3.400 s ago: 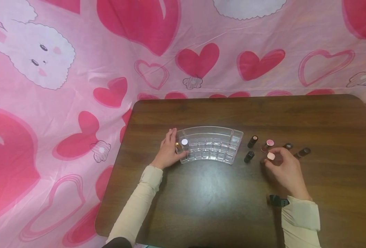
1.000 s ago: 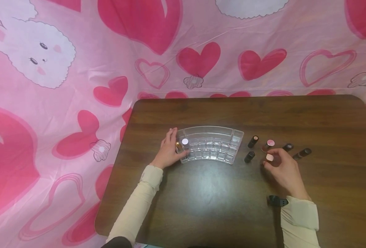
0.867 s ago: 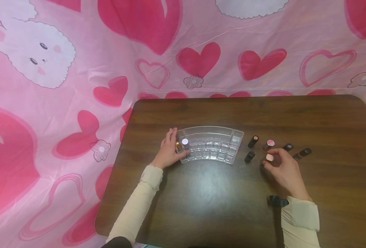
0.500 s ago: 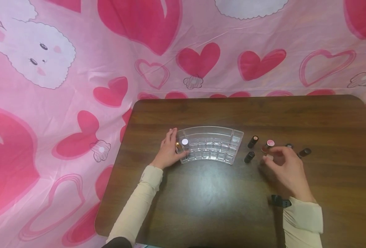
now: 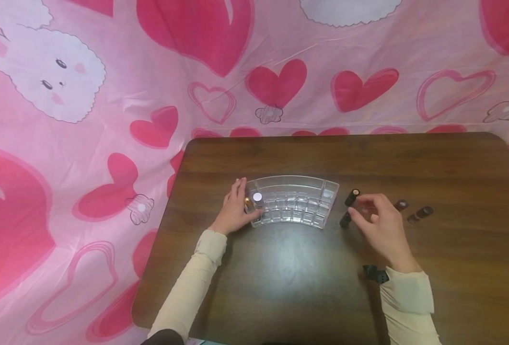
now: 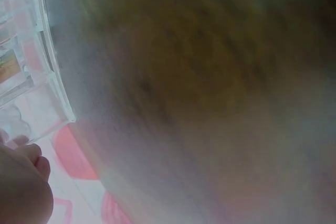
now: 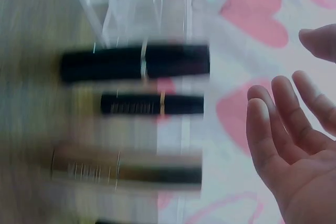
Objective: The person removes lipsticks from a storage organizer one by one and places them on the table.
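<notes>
In the head view my left hand (image 5: 233, 213) holds the left end of a clear compartment organizer (image 5: 297, 180), fingers along its side and thumb at its front. A white-capped tube (image 5: 257, 197) and a gold tube (image 5: 248, 202) stand by that thumb. My right hand (image 5: 384, 230) is beside two black tubes (image 5: 352, 197) (image 5: 345, 220), thumb and index finger apart. The right wrist view shows this hand (image 7: 299, 156) holding nothing, fingers spread, and a black tube (image 7: 131, 64), a smaller black tube (image 7: 152, 103) and a brownish tube (image 7: 126, 169) upright, blurred.
Two more dark tubes (image 5: 401, 205) (image 5: 420, 214) stand on the brown table (image 5: 289, 287) to the right of my right hand. Behind the table hangs a pink cloth (image 5: 315, 48) with hearts. A black strap (image 5: 375, 274) is at my right wrist.
My right hand has let go of the pale-capped tube and moved left to the black tubes, now covering the pink-capped one. My left hand and the organizer have stayed in place.
</notes>
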{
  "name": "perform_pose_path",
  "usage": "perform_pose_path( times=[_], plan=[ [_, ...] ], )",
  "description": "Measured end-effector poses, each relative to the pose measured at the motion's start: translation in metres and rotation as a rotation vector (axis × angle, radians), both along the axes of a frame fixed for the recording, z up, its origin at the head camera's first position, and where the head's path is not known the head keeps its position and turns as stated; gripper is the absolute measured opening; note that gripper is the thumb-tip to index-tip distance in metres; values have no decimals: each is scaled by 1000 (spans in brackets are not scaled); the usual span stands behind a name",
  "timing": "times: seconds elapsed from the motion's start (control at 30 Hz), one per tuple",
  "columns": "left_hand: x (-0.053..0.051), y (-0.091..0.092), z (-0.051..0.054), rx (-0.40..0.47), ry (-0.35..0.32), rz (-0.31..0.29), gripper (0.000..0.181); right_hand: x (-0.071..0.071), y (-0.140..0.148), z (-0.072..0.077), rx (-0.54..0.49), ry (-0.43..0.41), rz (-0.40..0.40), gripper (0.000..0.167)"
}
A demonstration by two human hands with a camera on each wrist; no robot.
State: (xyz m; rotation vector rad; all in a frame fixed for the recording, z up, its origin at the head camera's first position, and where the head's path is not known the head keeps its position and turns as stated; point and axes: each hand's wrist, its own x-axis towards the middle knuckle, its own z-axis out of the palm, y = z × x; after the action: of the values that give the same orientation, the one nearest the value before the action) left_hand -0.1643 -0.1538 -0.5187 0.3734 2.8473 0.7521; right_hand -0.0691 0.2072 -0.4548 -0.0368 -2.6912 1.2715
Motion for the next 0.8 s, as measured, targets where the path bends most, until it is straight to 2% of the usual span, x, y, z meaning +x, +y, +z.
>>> perform_pose_path(
  times=[0.17, 0.37, 0.57, 0.8],
  plan=[
    [0, 0, 0, -34, 7, -9, 111, -10, -21, -2, 26, 120, 102, 32],
    [1, -1, 0, -43, 15, -14, 112, -19, -45, -3, 12, 174, 198, 32],
    [1, -1, -1, -49, 19, -22, 112, -29, -67, -7, -31, 173, 287, 31],
    [1, -1, 0, -49, 28, -20, 111, -37, -87, -5, -88, 98, 358, 34]
  ],
)
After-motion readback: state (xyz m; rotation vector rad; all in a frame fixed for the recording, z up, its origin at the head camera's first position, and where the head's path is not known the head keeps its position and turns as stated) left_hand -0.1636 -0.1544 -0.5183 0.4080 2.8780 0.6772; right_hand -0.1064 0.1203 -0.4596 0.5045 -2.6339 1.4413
